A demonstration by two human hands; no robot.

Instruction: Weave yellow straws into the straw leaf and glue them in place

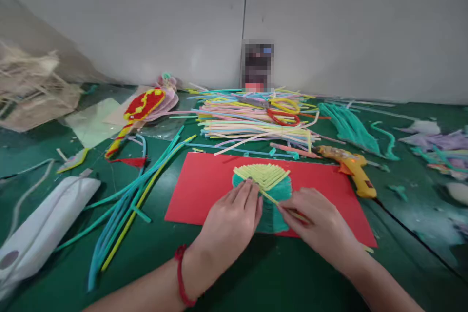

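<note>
A red card [204,190] lies on the green table. On it sits a leaf shape [272,183], teal below and covered at the top with slanted pale yellow strips. My left hand [232,222] rests on the leaf's left side, fingers together and pressing down flat. My right hand [320,226] is closed in a pinch on a thin yellow strip [270,198] that runs up along the middle of the leaf. A red cord circles my left wrist.
A heap of coloured strips [252,122] with red-handled scissors [283,116] lies behind the card. A yellow glue gun [353,168] lies at the right. Long blue and yellow strips [127,200], a white bag [40,226] and a red-yellow craft piece [141,107] are on the left.
</note>
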